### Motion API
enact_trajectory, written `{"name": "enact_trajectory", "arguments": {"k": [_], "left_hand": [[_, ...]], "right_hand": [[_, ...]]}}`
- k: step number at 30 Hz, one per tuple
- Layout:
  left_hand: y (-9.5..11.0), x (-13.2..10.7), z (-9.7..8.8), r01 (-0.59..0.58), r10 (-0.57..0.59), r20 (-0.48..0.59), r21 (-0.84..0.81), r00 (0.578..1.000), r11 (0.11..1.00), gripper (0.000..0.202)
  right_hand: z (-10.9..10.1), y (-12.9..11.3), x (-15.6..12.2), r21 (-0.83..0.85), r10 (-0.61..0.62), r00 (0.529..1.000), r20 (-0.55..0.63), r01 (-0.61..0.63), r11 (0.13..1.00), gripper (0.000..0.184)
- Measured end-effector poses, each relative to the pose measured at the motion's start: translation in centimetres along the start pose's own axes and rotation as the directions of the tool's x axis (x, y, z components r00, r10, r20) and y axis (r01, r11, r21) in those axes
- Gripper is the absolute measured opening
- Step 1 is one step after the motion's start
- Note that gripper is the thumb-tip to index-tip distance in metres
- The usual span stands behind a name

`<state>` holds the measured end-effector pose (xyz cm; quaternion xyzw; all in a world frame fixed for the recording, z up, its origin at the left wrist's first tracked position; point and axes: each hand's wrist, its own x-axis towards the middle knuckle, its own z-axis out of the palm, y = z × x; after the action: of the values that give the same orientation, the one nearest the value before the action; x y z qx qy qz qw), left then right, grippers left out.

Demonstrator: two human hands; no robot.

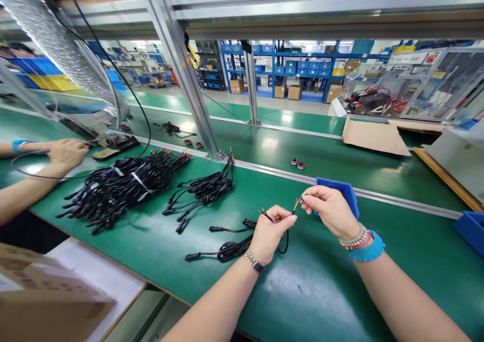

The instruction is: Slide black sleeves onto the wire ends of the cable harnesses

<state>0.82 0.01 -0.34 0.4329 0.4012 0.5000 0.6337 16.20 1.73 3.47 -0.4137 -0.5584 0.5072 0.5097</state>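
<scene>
My left hand is closed around the ends of black cables, whose coiled lengths and connector plugs lie on the green bench to its left. Short coloured wires, yellow, red and black, stick out from its thumb and forefinger. With a pinch, the fingertips of my right hand meet the tip of these wires; anything small between them is too hidden to name. Just behind the right hand stands a blue bin, its inside mostly covered.
A small bundle of cables and a bigger tied heap lie to the left. A co-worker's hands are beyond, near a metal fixture. A metal post rises mid-bench; small round motors sit behind the rail.
</scene>
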Motion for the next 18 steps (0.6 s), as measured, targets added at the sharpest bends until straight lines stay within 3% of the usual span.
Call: {"name": "enact_trajectory", "arguments": {"k": [9,16,18], "left_hand": [[0.03,0.03,-0.03,-0.004,0.004,-0.014,-0.014,1.000,1.000,0.024],[0.04,0.00,-0.12,0.008,-0.008,0.028,-0.022,1.000,1.000,0.023],[0.14,-0.03,-0.10,0.024,-0.022,0.054,-0.036,0.998,0.999,0.024]], "right_hand": [[-0.02,-0.12,-0.13,0.015,0.045,0.999,0.026,-0.046,0.999,0.018],[0.55,-0.15,-0.43,-0.149,0.122,0.981,0.148,-0.100,0.984,0.018],[0.26,-0.26,-0.34,-0.170,0.109,0.985,0.135,-0.086,0.982,0.018]]}}
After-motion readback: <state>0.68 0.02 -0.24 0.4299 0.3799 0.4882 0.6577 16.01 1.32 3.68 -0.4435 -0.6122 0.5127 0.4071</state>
